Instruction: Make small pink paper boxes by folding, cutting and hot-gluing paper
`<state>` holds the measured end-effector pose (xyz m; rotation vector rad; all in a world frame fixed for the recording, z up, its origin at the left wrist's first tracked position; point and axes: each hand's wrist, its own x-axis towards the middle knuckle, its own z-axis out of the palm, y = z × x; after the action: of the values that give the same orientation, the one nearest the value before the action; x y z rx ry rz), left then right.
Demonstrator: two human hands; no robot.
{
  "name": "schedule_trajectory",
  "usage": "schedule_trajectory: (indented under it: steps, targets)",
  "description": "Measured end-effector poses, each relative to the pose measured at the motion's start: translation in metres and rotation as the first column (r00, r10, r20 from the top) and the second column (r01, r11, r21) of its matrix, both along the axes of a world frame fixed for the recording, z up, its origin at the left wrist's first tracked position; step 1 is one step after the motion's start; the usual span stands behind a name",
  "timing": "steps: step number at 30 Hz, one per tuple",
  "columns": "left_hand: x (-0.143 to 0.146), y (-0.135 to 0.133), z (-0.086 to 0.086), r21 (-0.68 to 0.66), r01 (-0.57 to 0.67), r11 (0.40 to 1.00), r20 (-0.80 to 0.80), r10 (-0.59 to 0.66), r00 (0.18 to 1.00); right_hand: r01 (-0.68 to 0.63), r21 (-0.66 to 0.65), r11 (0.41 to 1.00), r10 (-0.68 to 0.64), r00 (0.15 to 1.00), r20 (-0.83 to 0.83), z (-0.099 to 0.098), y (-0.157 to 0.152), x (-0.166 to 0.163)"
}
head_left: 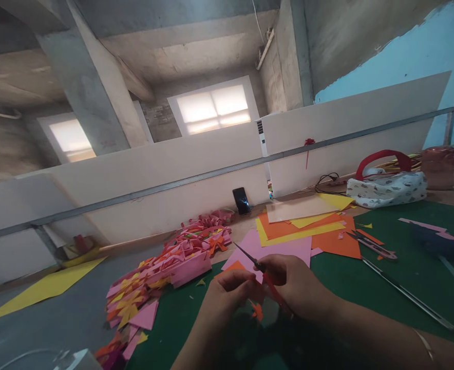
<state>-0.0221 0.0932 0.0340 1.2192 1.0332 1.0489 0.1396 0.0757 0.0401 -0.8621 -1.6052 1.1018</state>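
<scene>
My right hand is closed around the red handles of a pair of scissors. Their dark, pointed blades stick out up and to the left, over a pink sheet. Close beside it, my left hand is closed in a pinch on what looks like a small piece of paper, mostly hidden by the fingers. An orange paper cutout shows just below the fingertips; whether it is held or lies on the mat cannot be made out. Both hands are above the green mat.
Pink, orange and yellow paper cutouts are heaped at left, around a pink paper box. Coloured sheets lie ahead. A second cutting tool and a slim silver tool lie right. A phone leans on the partition.
</scene>
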Motion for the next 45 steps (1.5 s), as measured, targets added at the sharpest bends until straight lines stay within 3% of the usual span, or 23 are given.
schedule_trajectory:
  steps: [6, 9, 18, 31, 45]
  targets:
    - [-0.006, 0.003, 0.004, 0.076, -0.014, 0.997, 0.088, 0.007, 0.996, 0.137, 0.173, 0.975, -0.189, 0.922, 0.339, 0.001, 0.000, 0.007]
    - [-0.005, -0.001, 0.011, 0.064, -0.034, 0.997, 0.137, 0.025, 0.990, 0.166, 0.254, 0.953, -0.262, 0.872, 0.412, 0.001, 0.000, 0.009]
    - [-0.003, -0.004, 0.016, 0.009, -0.048, 0.999, 0.151, 0.046, 0.988, 0.148, 0.385, 0.911, -0.325, 0.832, 0.449, 0.003, 0.000, 0.008]
    - [-0.006, -0.003, 0.014, 0.062, 0.049, 0.997, 0.122, -0.056, 0.991, 0.142, 0.327, 0.934, -0.297, 0.817, 0.494, 0.002, 0.001, 0.010]
    - [-0.007, -0.003, 0.016, 0.088, 0.070, 0.994, 0.090, -0.078, 0.993, 0.134, 0.408, 0.903, -0.355, 0.767, 0.535, 0.005, 0.001, 0.012]
